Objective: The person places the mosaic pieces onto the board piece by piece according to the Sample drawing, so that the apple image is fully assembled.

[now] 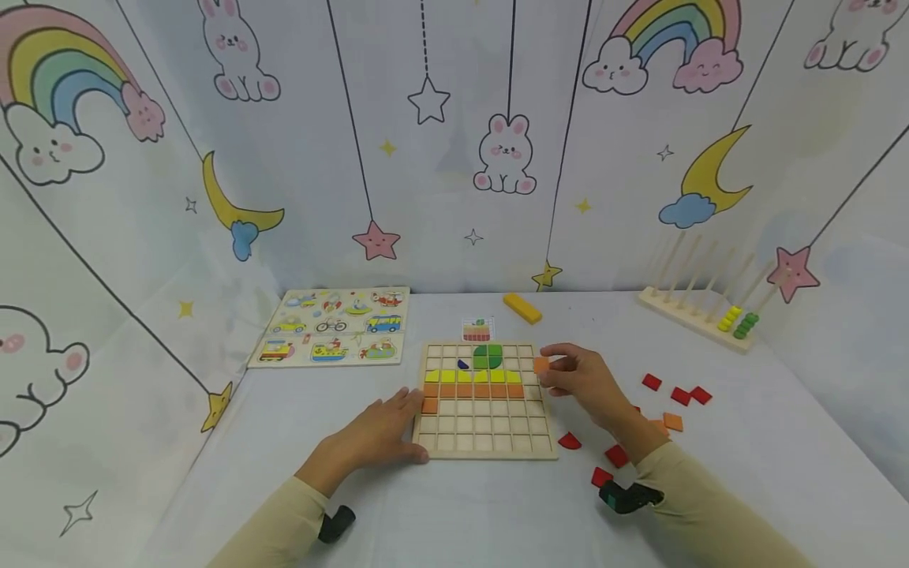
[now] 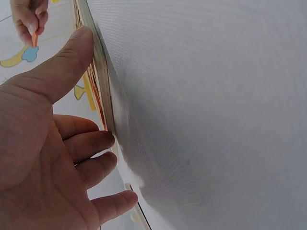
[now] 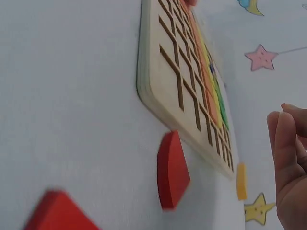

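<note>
A wooden grid board (image 1: 490, 456) lies flat in front of me in the head view. Several of its cells hold pieces: a green round shape (image 1: 487, 356), a small dark-blue piece (image 1: 463, 364), a yellow row (image 1: 472, 377) and an orange row (image 1: 472, 390), with one more orange square below at the left. My left hand (image 1: 376, 432) rests along the board's left edge, thumb at the near corner and fingers fairly straight. Over the board's upper right side, my right hand (image 1: 585, 385) pinches an orange square tile (image 1: 541, 364) between thumb and fingertips.
Loose red tiles (image 1: 652, 382) and orange tiles (image 1: 672, 422) lie right of the board, with a red curved piece (image 3: 173, 170) near its corner. Behind it are a small pattern card (image 1: 478, 329) and a yellow block (image 1: 522, 308). A picture puzzle (image 1: 330, 327) and a peg stand (image 1: 696, 319) flank them.
</note>
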`<state>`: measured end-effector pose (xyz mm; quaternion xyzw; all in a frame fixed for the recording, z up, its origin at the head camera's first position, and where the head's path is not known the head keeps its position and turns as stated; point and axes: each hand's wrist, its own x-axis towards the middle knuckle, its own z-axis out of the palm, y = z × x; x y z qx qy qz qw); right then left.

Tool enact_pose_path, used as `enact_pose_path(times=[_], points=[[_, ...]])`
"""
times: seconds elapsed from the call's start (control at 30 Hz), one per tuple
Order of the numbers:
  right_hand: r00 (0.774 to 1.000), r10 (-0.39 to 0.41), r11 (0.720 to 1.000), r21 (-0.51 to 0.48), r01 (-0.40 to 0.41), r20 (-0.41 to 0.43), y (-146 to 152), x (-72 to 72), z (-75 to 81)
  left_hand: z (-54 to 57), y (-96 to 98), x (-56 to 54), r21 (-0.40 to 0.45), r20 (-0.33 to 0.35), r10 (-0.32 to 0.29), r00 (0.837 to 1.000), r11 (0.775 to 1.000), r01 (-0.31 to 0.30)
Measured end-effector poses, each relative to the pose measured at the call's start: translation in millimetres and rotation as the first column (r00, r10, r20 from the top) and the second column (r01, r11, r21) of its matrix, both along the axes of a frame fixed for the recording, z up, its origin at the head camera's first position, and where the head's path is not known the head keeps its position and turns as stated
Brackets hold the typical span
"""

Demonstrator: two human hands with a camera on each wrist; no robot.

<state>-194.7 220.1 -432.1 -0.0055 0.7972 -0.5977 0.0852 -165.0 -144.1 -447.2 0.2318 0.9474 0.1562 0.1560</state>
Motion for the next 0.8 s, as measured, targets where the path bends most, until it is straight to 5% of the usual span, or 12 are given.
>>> enact_pose_path(times=[0.27,0.63,0.8], points=[[0.995,0.096,0.984,0.153,-0.090,-0.031,-71.0,0.6,-12.6,-1.2,-0.3,0.5,-0.003,0.015,0.001,1.000,1.000,-0.001],[0.971,0.231,0.854,0.492,-0.170,-0.065,-137.1,3.3,-19.1,-0.6,-0.7,-1.1,-0.007,0.003,-0.008,1.000,1.000,0.008],[0.967,0.234,0.830,0.538,-0.145,-0.101,-144.4,4.7,-25.4,0.9,-1.0,-1.7,0.001,-0.003,-0.015,1.000,1.000,0.015]])
